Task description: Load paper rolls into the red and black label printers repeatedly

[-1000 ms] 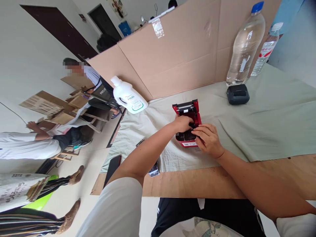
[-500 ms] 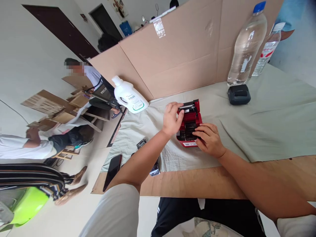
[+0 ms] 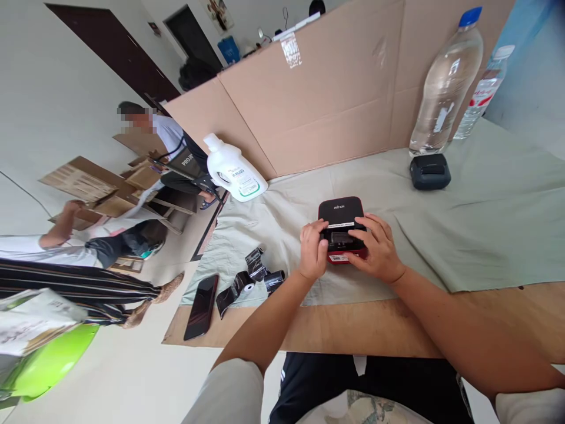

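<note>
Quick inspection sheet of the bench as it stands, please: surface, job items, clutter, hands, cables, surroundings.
Surface: wooden table under a creased pale green cloth.
Job's things: red label printer, black lid shut, flat on the cloth.
Clutter: black wrapper scraps; phone at the table edge; white jug; black printer; large water bottle; small bottle.
Grippers: left hand and right hand grip the red printer's sides.
Cables: nothing seen.
Surroundings: cardboard screen behind; other people working on the left.
</note>
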Demonstrator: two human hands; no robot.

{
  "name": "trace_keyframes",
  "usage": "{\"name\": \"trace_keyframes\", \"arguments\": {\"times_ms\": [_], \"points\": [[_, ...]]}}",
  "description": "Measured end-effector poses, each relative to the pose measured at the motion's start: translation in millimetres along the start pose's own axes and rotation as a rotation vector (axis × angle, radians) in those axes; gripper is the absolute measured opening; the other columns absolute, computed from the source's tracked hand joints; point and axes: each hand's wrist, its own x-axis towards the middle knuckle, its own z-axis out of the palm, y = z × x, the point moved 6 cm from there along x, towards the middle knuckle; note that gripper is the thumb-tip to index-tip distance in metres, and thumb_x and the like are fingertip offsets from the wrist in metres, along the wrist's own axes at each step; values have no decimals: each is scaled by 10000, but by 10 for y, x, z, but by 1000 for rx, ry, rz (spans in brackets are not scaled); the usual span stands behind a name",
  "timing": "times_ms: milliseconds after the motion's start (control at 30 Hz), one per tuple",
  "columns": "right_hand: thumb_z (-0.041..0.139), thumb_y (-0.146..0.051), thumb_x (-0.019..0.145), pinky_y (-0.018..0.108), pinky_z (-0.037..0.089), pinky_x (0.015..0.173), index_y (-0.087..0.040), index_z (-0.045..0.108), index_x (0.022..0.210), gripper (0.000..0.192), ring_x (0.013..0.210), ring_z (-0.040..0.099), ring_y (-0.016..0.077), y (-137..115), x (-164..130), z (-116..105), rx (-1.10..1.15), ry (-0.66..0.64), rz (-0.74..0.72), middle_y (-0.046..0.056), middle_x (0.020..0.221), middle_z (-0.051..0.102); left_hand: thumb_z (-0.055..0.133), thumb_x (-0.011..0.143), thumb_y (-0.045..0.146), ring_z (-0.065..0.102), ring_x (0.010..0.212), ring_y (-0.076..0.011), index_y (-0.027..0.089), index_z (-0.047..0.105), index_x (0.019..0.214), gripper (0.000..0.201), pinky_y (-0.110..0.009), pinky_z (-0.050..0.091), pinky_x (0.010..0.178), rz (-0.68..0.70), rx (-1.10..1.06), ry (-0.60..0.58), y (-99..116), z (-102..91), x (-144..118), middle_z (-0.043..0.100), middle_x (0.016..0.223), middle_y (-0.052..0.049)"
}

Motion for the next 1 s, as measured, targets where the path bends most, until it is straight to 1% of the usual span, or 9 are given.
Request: {"name": "trace_keyframes", "arguments": {"times_ms": [100,167,300,600,667,733,867,933,1000], "points": [[699,-562,795,553,430,1055,-178,509,1325,681,1261,543,360,33,-1,44,2,-7,-7,176,1285,610,251,1010,481,521,1264,-275,172,520,1265,483,-465,347,1084,32,17,113,-1,86,-111,609,1240,-176],[689,-614,784,561,432,1037,-150,473,1357,769,1230,569,372,63,0,62,-19,-19,13,198,1255,627,268,1008,463,528,1260,-271,176,515,1248,449,-458,359,1074,9,4,207,-33,132,-144,605,1244,-177],[679,-666,766,529,455,982,-154,510,1309,765,1153,626,360,99,11,52,-43,-24,45,181,1156,685,286,1001,474,541,1258,-273,182,514,1224,432,-457,359,1067,-39,0,293,-88,188,-169,612,1235,-172],[705,-679,738,509,469,968,-183,569,1237,717,1104,644,345,132,12,39,-6,-18,53,148,1095,712,302,987,524,548,1247,-274,185,520,1177,446,-473,364,1081,-124,-34,279,-136,203,-192,611,1212,-171],[668,-675,774,517,469,989,-196,551,1265,696,1148,616,340,176,-16,49,83,-11,54,142,1125,693,386,943,590,499,1307,-283,184,503,1229,511,-471,358,1101,-243,-113,291,-227,192,-198,562,1305,-180],[560,-669,853,512,487,977,-195,526,1306,656,1174,592,324,300,-63,69,190,18,134,152,1199,651,479,885,631,448,1365,-287,196,487,1292,596,-456,358,1116,-468,-244,294,-389,195,-216,499,1417,-168],[334,-585,982,466,538,867,-180,592,1234,543,1043,636,279,689,-230,162,172,109,508,154,1149,664,468,875,658,518,1330,-287,200,565,1285,623,-451,406,1110,-936,-717,58,-586,422,-275,607,1365,-117],[276,-577,1001,459,550,832,-195,662,1122,557,953,666,273,775,-287,283,139,7,594,131,1034,716,477,863,679,557,1296,-294,201,600,1276,643,-460,428,1103,-1004,-881,-58,-524,496,-274,675,1284,-100],[221,-581,1010,462,559,842,-208,689,1106,605,962,686,278,774,-315,380,162,-88,606,117,1029,743,534,844,666,537,1325,-286,223,589,1315,649,-451,427,1114,-973,-932,-101,-429,477,-253,667,1313,-75]]}}
